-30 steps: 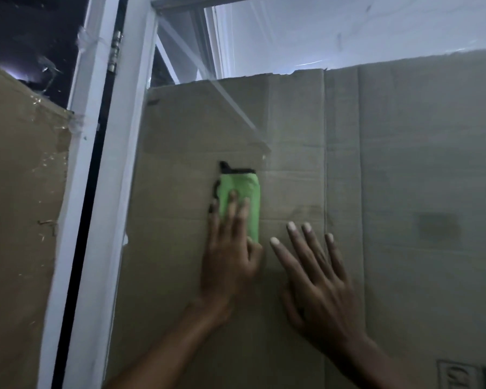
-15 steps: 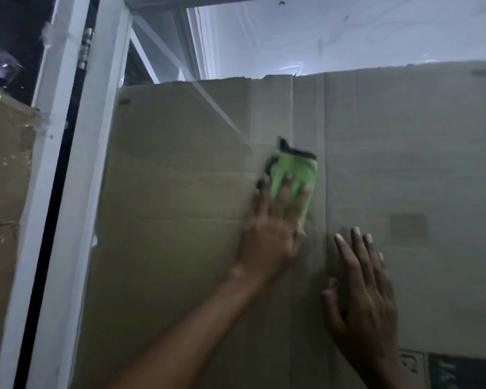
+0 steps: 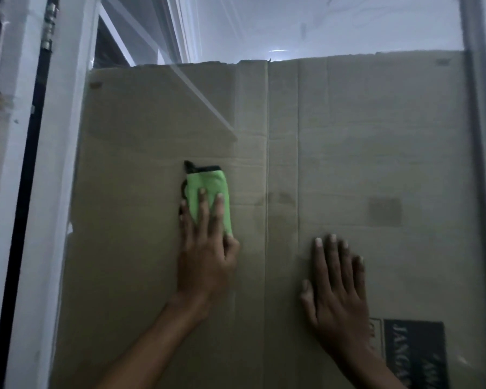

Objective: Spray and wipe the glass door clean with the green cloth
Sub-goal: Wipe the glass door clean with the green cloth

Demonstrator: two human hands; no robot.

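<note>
The glass door (image 3: 348, 29) fills the view, with brown cardboard (image 3: 362, 141) behind most of the pane. A folded green cloth (image 3: 208, 189) with a black edge lies flat against the glass left of centre. My left hand (image 3: 205, 248) presses on it, fingers spread over its lower part. Flat on the glass to the lower right rests my right hand (image 3: 337, 287), fingers apart and holding nothing. No spray bottle is in view.
The door's white frame (image 3: 65, 164) runs down the left side, with a dark gap and a hinge (image 3: 47, 26) beside it. A grey frame edge (image 3: 480, 164) stands at the right. A black printed label (image 3: 415, 355) sits on the cardboard at lower right.
My left hand slid the cloth right and up across the glass, then back left and lower. My right hand stayed flat on the pane, fingers now pointing more upward.
</note>
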